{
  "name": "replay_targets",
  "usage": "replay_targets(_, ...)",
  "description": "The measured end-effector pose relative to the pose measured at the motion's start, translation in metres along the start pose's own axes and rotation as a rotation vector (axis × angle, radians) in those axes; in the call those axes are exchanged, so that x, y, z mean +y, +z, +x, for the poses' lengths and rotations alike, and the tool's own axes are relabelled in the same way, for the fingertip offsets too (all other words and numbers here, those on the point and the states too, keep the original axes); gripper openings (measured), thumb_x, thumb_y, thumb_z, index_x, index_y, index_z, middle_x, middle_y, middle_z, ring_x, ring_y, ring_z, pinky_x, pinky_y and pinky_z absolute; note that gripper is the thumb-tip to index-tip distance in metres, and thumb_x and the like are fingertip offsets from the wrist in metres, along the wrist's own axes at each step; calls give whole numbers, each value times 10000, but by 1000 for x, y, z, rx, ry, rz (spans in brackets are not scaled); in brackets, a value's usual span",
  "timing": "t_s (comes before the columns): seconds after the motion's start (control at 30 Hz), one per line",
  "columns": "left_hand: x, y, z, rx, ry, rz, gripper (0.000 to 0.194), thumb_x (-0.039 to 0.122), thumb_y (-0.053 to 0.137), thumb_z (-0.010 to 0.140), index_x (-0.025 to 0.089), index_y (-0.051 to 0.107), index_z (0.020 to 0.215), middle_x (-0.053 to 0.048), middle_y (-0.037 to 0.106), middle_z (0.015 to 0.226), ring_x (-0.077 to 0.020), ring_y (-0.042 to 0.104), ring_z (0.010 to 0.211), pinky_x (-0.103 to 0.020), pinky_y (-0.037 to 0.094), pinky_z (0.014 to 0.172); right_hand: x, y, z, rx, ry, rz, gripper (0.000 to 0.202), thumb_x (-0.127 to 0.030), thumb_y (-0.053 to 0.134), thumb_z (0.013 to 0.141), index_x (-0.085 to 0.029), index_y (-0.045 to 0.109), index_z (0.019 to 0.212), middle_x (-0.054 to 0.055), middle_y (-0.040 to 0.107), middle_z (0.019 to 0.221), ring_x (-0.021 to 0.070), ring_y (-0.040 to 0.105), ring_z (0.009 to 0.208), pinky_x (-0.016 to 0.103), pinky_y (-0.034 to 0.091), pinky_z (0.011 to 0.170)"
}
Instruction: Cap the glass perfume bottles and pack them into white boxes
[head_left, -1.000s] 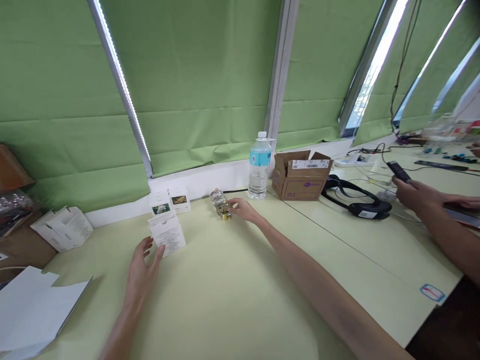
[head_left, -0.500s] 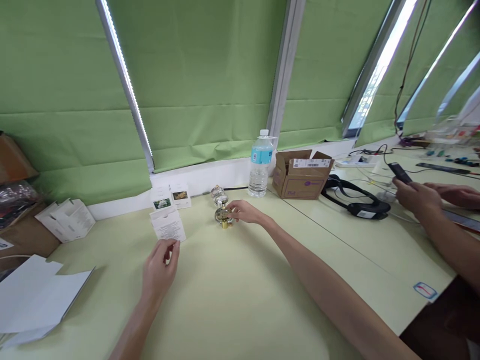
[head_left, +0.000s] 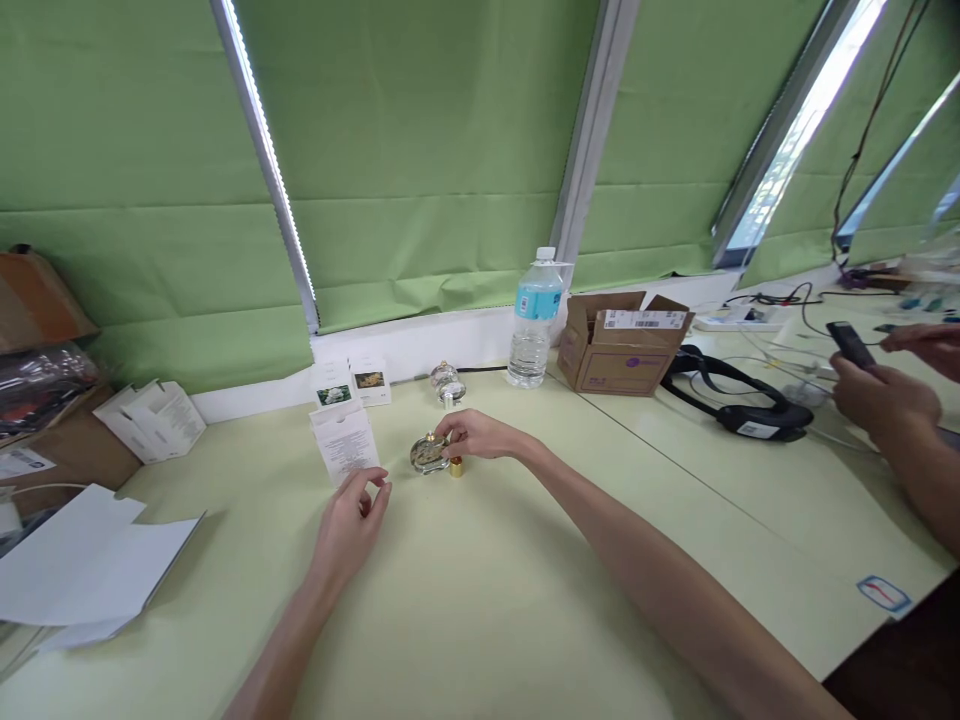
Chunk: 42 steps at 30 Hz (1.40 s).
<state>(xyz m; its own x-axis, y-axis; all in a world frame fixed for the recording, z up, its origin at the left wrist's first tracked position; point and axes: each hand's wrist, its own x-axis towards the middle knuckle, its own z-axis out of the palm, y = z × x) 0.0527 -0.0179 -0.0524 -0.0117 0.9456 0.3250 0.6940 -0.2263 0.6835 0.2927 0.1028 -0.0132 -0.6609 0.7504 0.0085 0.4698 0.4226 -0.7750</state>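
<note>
Blinds in green [head_left: 420, 120] take up the whole top half, and below them the pale desk [head_left: 480, 610] runs right across the frame. Next size down: folded white card [head_left: 82, 570] at lower left, then an open brown carton [head_left: 626, 365] right of centre, a black headset [head_left: 765, 415] beside it and a water bottle [head_left: 529, 350] just left of it.

Left hand [head_left: 352, 520] is left of bottom centre, holding nothing as far as I can see, thumb and index curled with just a narrow gap. It's right by a small white box [head_left: 346, 442] with print on it; can't tell if they touch. Right hand [head_left: 484, 437] is near the middle, fingers pinched on the right edge of a little glass bottle [head_left: 426, 455], which sits just left of centre.

So I'd call the current step handling that bottle. Seems to me the next move wants a secure but gentle pinch, since glass looks slippery, without knocking the tiny gold cap [head_left: 456, 467] just right of it.
</note>
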Motion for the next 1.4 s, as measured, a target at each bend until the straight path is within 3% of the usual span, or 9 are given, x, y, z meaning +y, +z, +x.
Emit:
replay_targets(0.2,-5,3,0,-47,-30,9,328,443,431,826,223,579,1020,6,575,715,-122,479,519,-243,392,525,-8,-9,-3,9,-102,-69,370,-313,649,724,-167,639,1063,58,682,961,167,623,840,235,471,678)
replay_targets(0.3,-7,2,1,-54,-67,-33,351,456,432,821,216,579,1031,3,582,719,-123,483,516,-241,385,511,-2,-25,-7,82,-24,-130,339,-289,565,791,-177,622,1106,56,686,976,162,629,850,231,477,680)
replay_targets(0.4,-9,3,2,-40,-94,-81,344,460,443,818,219,576,1024,1,602,772,-111,473,506,-231,372,495,10,-35,-9,163,91,-249,270,-291,604,747,-165,675,975,55,694,849,166,630,731,230,462,595)
replay_targets(0.53,-11,4,3,-33,-107,-92,307,452,468,808,228,584,983,9,621,808,-102,472,500,-224,362,490,25,-28,-6,162,139,-336,238,-297,720,610,-175,704,813,46,679,782,158,599,654,220,417,538)
replay_targets(0.73,-10,2,3,-57,-110,-82,302,437,459,816,220,582,986,2,629,795,-108,487,508,-228,363,505,29,-10,2,181,126,-390,60,-175,677,610,-173,687,670,37,675,714,152,590,646,219,401,558)
replay_targets(0.97,-7,1,4,-67,-114,-64,295,430,461,816,218,588,977,4,633,761,-115,518,524,-233,379,533,-5,-16,-2,281,14,-344,144,-246,587,757,-170,684,830,42,687,797,160,612,718,241,449,630)
replay_targets(1.13,-5,0,3,-75,-120,-65,298,431,468,812,209,595,964,12,609,686,-121,513,522,-234,367,533,-43,-2,-4,371,-171,-209,223,-266,559,802,-161,647,978,43,680,841,146,615,746,246,472,670)
replay_targets(1.4,-6,1,3,-80,-121,-83,252,400,482,812,218,591,949,14,630,750,-104,502,524,-224,352,532,-58,15,1,359,-270,-346,109,-170,580,776,-155,670,836,32,658,793,113,568,653,229,430,619)
